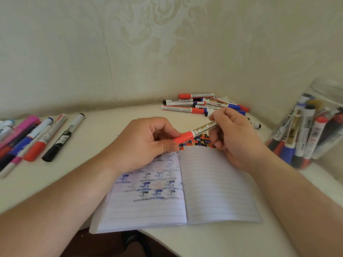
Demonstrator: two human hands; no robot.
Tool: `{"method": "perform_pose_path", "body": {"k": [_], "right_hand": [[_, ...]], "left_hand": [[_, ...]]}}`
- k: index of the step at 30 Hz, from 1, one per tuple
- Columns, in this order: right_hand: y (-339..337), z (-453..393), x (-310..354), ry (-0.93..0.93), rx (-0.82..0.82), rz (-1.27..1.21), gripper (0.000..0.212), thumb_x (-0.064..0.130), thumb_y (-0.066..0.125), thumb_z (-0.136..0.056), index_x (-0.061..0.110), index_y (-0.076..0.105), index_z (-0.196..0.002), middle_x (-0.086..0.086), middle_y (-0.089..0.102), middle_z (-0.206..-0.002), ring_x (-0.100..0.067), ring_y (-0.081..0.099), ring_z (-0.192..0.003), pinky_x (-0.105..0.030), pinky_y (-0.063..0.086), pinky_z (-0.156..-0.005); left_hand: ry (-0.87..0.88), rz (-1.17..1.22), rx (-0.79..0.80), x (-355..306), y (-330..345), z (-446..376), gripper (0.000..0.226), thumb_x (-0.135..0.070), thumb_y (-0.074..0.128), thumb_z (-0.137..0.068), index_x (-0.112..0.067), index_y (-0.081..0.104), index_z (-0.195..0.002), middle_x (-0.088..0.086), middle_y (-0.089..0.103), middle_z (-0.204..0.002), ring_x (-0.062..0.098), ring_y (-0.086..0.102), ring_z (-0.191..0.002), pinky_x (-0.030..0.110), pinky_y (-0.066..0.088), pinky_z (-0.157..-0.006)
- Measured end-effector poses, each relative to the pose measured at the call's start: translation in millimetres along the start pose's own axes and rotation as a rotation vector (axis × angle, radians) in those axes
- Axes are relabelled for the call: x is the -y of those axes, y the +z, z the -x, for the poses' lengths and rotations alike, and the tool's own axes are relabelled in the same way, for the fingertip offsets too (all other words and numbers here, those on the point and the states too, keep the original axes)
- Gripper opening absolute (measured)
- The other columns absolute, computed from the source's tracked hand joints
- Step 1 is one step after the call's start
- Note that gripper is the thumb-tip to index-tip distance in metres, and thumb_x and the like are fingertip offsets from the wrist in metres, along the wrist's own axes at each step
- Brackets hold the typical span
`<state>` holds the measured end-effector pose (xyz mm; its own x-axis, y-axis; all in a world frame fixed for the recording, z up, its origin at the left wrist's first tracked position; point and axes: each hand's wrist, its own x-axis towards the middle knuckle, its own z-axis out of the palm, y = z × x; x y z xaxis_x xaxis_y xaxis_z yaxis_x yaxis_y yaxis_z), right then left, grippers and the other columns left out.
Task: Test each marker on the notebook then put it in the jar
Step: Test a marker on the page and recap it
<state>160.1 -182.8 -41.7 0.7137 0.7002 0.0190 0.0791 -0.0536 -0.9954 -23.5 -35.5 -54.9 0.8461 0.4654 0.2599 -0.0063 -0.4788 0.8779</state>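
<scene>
- A red-capped marker [196, 133] sits at the centre of the frame, held above the top edge of the notebook [213, 186], slanting from lower left to upper right; its barrel reads "WhiteBoard".
- The left hand [146, 143] pinches the red cap end between thumb and curled fingers.
- The right hand [233, 134] grips the barrel end, fingers curled round it.
- The cap is on the marker; whether it is seated fully I cannot tell.
- The notebook lies open on the white table [222, 240], in the lower middle of the frame. Its right page is lined and mostly blank, with a band of red, blue and black dabs along the top edge, just under the marker.
- The left page shows faint bluish marks bleeding through; the left wrist covers its upper corner.
- The jar [315, 127] is at the right edge of the frame, clear, tilted or lying on its side with its mouth towards the upper right, with many markers inside.
- A pile of markers [202, 104] lies at the back of the table, just above the right hand, against the patterned wall [130, 43].
- Another row of markers [35, 136], pink, blue, red and black, lies at the left edge of the frame, well apart from the notebook.
</scene>
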Motion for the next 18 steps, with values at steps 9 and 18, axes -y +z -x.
{"method": "perform_pose_path", "body": {"k": [9,18], "right_hand": [[7.5,7.5,-2.0,-0.084,-0.015,0.11,0.023,0.026,0.046,-0.111,0.01,0.055,-0.098,-0.005,0.054,-0.054,-0.016,0.041,-0.049,-0.028,0.035,-0.045],[9.4,11.2,-8.4,-0.088,-0.045,0.09,0.019,0.026,0.047,-0.111,0.014,0.053,-0.099,-0.006,0.06,-0.057,-0.017,0.048,-0.05,-0.029,0.039,-0.047]], "left_hand": [[0.023,-0.282,0.048,1.3,2.1,2.4,0.02,-0.023,0.093,-0.066,-0.031,0.075,-0.07,-0.023,0.074,-0.08,0.001,0.069,-0.081,0.017,0.05,-0.071],[0.03,-0.275,0.043,1.1,2.7,3.7,0.034,-0.006,0.088,-0.071,-0.035,0.072,-0.066,-0.021,0.075,-0.076,0.002,0.071,-0.08,0.027,0.054,-0.082]]}}
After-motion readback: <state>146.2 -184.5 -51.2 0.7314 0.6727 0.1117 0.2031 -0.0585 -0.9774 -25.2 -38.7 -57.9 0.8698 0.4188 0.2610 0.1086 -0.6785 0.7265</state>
